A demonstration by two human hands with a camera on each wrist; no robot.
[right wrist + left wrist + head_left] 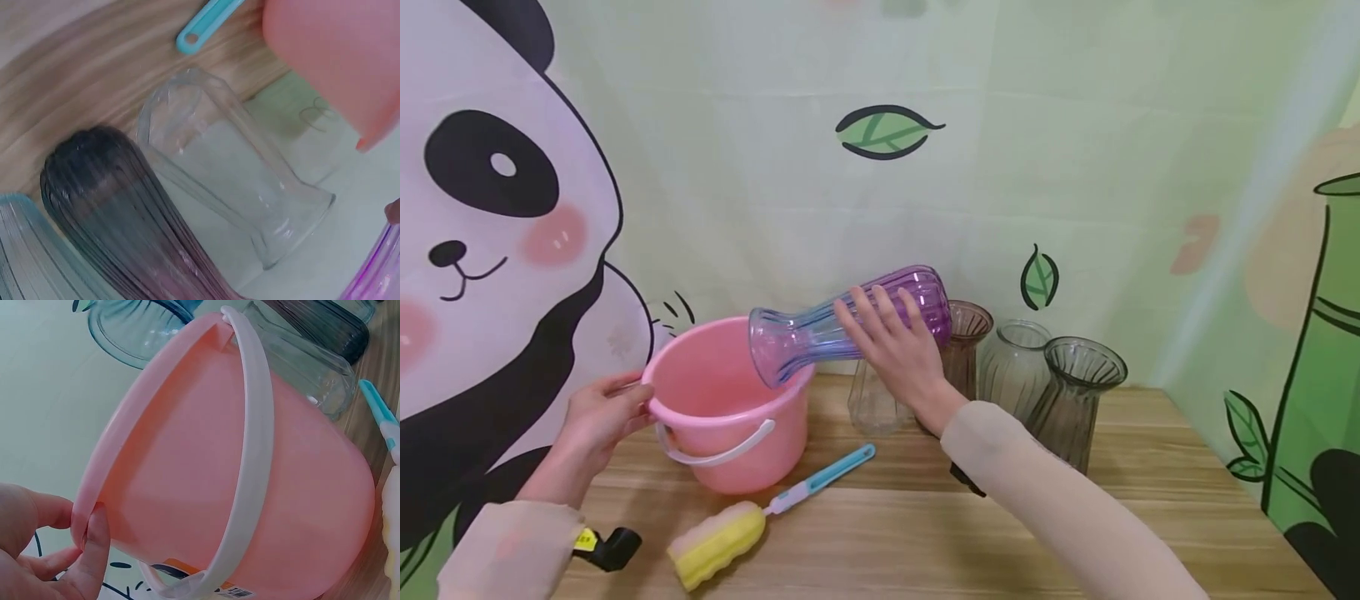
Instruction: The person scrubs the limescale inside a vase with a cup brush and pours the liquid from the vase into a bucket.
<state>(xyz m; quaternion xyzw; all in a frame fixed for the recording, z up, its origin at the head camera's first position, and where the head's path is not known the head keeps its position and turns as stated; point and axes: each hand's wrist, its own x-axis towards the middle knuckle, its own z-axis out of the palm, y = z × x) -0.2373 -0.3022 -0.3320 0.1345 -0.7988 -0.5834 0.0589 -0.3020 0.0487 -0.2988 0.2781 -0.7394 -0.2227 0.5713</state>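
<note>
My left hand pinches the rim of a pink plastic bucket between thumb and fingers; the left wrist view shows this grip closely. The bucket stands upright, with its white handle hanging down at the front. In my right hand is a ribbed glass vase, purple at the base and bluish toward the neck. It lies tilted nearly level, its flared mouth above the bucket's right rim. The palm and thumb are hidden in the head view. Only the vase's purple edge shows in the right wrist view.
A sponge bottle brush with a blue handle lies before the bucket. Right of the bucket stand a clear vase, a brown vase, another clear vase and a dark grey vase. A printed cloth hangs behind the wooden table.
</note>
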